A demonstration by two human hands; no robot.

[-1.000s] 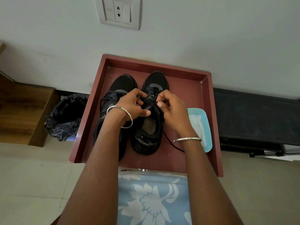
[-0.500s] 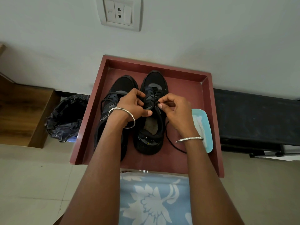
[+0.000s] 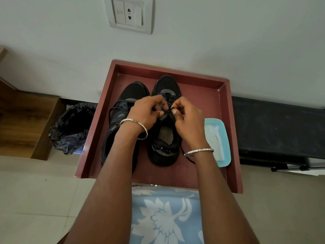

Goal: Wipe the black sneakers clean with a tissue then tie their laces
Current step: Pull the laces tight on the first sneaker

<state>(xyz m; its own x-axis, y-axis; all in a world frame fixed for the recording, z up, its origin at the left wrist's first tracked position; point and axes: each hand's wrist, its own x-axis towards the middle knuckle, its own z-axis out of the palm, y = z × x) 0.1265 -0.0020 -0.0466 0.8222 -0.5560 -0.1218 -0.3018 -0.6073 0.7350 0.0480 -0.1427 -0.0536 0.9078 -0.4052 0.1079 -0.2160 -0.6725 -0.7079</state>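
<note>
Both hands come up from the bottom of the frame over a blue flowered cloth (image 3: 165, 217). The left hand (image 3: 146, 113) and the right hand (image 3: 186, 118) meet at mid-frame, each pinching the black lace (image 3: 168, 111) between thumb and forefinger, the other fingers curled in. Nearest on the red tray (image 3: 95, 141) is the heel of the centre sneaker (image 3: 163, 152), its mouth open toward the camera. A free lace end (image 3: 190, 160) trails on the tray floor below the right wrist. The pinch sits over this shoe's tongue; whether a knot has formed there is hidden by the fingertips. The second sneaker (image 3: 133, 92) lies just to the left in the frame, partly under the left forearm, its slack loops (image 3: 114, 110) apparently untied. At the tray's right edge a pale blue dish (image 3: 226, 138) holds a white tissue (image 3: 214, 138), touched by neither hand, so tying of the first shoe seems to be the step in hand. The lace looks thin, limp and light, so it is best held close to the crossing with the fingertips and kept taut, or a loop may slip. The shoe is likely light, soft above and firm at the sole, and could slide on the smooth tray under an uneven pull. Farther back, a black bin bag (image 3: 70, 127) sits at left and a wall socket (image 3: 130, 14) at top.
</note>
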